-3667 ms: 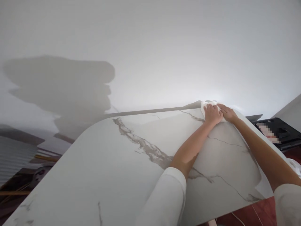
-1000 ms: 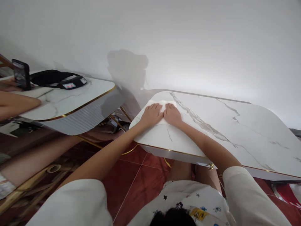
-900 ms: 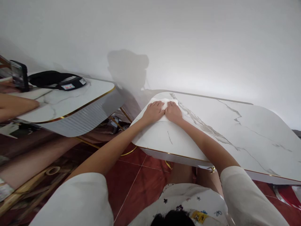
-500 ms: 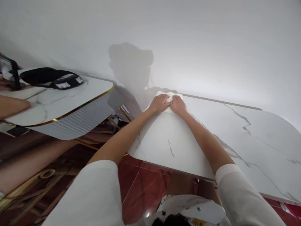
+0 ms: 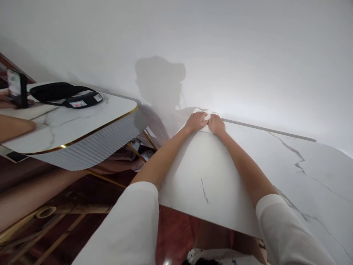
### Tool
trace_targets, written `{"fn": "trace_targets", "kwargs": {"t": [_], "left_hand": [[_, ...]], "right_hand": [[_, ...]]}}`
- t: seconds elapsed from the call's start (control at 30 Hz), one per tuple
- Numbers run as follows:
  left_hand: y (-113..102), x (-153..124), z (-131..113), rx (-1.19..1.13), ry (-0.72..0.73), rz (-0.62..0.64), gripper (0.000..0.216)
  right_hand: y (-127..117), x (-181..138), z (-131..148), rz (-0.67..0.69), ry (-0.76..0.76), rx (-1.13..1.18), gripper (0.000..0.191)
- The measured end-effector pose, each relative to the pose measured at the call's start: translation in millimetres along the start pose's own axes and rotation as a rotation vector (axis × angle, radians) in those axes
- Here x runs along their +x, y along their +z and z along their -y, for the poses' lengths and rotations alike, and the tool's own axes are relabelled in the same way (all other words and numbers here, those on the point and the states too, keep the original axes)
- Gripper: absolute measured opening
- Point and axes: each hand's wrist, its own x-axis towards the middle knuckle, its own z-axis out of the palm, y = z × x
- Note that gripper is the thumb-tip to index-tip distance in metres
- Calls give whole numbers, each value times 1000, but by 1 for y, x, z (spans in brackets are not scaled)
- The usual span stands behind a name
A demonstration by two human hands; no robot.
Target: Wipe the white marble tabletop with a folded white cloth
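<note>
My left hand (image 5: 196, 122) and my right hand (image 5: 216, 124) lie side by side, palms down, on a folded white cloth (image 5: 207, 116) at the far left corner of a white marble-patterned table (image 5: 237, 173), close to the wall. The fingers of both hands are pressed onto the cloth. Most of the cloth is hidden under my hands. My arms reach forward over the tabletop, in white sleeves.
A second white table with a gold rim (image 5: 82, 125) stands to the left, carrying a black strap device (image 5: 64, 94). Another person's arm (image 5: 13, 127) and a dark phone (image 5: 17, 88) are at the far left. Red floor tiles (image 5: 176, 228) and gold table legs lie below.
Both hands and the cloth have gone from the table's far right corner to its left end, then slid further away to the far left corner by the wall.
</note>
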Motion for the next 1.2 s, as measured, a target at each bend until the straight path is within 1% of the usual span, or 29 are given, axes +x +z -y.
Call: {"fn": "trace_targets", "kwargs": {"t": [0.2, 0.3, 0.43, 0.67, 0.9, 1.07, 1.2], "left_hand": [[2, -4, -2, 43, 20, 6, 41], [-2, -13, -6, 44, 38, 26, 43], [-9, -32, -12, 59, 73, 40, 43], [-21, -82, -18, 105, 105, 51, 43], [-35, -135, -27, 190, 167, 49, 50], [-46, -167, -37, 186, 189, 51, 51], [-54, -193, -45, 204, 186, 49, 51]], "right_hand": [[4, -4, -2, -41, -8, -9, 40], [2, -15, 3, -56, 0, -17, 42], [-3, -37, 16, -67, 20, -22, 42], [-12, -86, 46, -90, 11, -30, 39], [-19, -139, 77, -111, 17, 8, 43], [-27, -170, 95, -83, 74, 16, 46], [-34, -195, 110, -61, 68, 30, 47]]}}
